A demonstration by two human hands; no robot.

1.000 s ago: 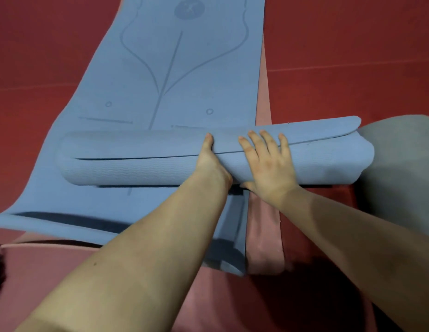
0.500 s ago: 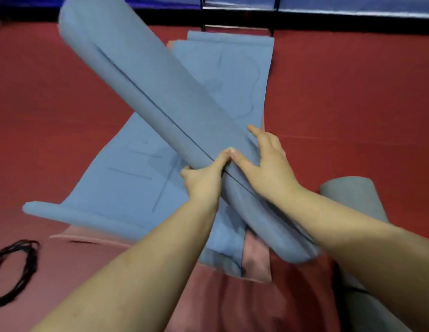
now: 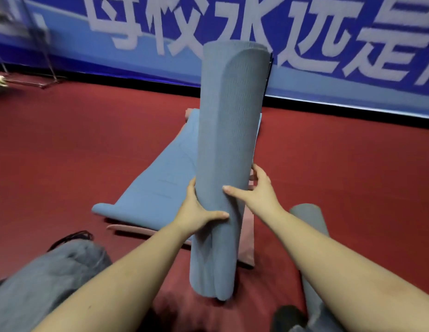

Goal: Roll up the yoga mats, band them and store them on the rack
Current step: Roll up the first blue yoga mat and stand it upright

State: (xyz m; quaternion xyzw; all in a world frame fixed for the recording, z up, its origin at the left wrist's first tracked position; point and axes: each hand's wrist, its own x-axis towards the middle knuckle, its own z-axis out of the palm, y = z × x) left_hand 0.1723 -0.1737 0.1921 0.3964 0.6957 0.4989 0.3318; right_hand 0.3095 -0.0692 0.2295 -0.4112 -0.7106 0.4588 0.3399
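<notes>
Red floor [image 3: 65, 152] below a blue banner [image 3: 328, 80]; at frame centre, rolled blue mat [image 3: 229, 152] upright, clasped by left hand [image 3: 196, 214] and right hand [image 3: 261, 195], probably to square its ends before banding.

bare forearms, no sleeves; grey trousers [image 3: 48, 281] over the left knee
</notes>
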